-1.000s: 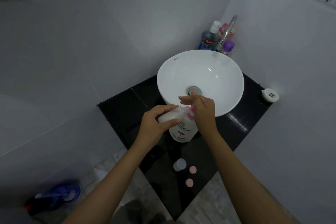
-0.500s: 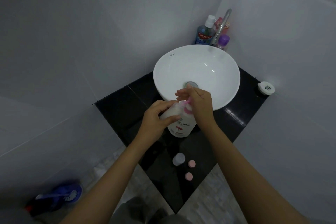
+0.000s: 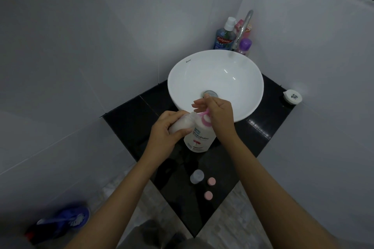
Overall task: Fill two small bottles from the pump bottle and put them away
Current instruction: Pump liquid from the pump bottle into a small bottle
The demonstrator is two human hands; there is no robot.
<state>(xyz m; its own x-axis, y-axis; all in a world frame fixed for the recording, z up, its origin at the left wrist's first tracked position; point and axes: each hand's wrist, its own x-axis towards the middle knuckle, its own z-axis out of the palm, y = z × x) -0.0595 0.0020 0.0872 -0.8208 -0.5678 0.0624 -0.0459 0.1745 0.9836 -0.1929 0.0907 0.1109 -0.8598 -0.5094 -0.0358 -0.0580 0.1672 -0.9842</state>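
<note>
From the head view, the left hand [image 3: 166, 131] is wrapped around a small bottle [image 3: 183, 124], tilting it on its side with its mouth against the pink pump top of the pump bottle [image 3: 199, 136], which stands on the black worktop [image 3: 129, 119] just in front of the white sink [image 3: 182, 79]. The right hand [image 3: 219, 113] sits on the pump head with wrist bent down, thumb and fingers spread loosely rather than closed. Nearer on the worktop, well apart from the hands, stand a second small bottle [image 3: 196, 176] and two pink caps [image 3: 211, 181] [image 3: 208, 195].
</note>
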